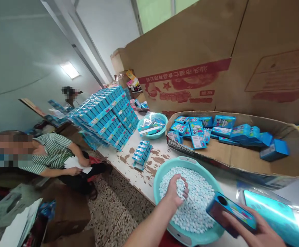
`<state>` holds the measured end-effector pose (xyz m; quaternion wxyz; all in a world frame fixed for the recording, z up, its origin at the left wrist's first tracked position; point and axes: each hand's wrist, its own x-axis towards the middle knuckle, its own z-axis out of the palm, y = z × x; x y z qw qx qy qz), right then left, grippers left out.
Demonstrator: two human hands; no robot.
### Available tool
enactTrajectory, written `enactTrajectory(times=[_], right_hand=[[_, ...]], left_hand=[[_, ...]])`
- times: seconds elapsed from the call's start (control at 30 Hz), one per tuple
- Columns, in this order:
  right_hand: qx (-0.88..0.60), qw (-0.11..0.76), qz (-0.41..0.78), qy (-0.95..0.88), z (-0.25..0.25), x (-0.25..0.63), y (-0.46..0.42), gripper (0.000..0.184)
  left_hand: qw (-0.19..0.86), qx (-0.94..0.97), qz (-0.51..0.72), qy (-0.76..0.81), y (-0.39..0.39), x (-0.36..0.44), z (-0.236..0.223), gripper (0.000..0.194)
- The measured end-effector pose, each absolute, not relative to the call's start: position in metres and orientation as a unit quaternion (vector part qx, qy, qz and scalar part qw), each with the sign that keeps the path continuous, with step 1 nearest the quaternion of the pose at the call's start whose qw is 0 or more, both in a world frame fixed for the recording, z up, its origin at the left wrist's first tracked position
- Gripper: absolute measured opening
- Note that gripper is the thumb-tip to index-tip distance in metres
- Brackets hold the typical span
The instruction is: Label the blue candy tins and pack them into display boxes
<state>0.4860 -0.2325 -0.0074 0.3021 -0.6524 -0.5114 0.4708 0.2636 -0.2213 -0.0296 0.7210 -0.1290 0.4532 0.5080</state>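
Note:
A turquoise basin [162,168] holds a heap of small pale blue and white candies [198,206]. Inside it, my left hand [176,192] is cupped, its fingers curled around a scoop of candies. At the basin's right side, my right hand [254,226] grips a small blue printed box [231,212], tilted, with a dark round hole at its end facing the basin. Fingers of my right hand lie along the box's near side. Whether anything is inside the box cannot be seen.
A low cardboard tray [242,168] holds several blue boxes. Beyond the basin are a small row of boxes [142,152], a smaller basin [153,133] and a tall stack of packed boxes [110,116]. A seated person [51,151] handles white sheets at left. Shiny turquoise film [270,212] lies at right.

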Motion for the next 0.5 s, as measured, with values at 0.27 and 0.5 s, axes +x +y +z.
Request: enactTrajectory(times=[0.27, 0.5], right_hand=[[-0.529, 0.341, 0.366, -0.686, -0.016, 0.417, -0.24, 0.027], [-0.513, 0.33, 0.331, -0.72, -0.009, 0.412, -0.238, 0.026]], left_hand=[[0.587, 0.108, 0.678, 0.429, -0.216, 0.284, 0.02, 0.025], [0.521, 0.166, 0.691, 0.473, -0.216, 0.288, 0.016, 0.022]])
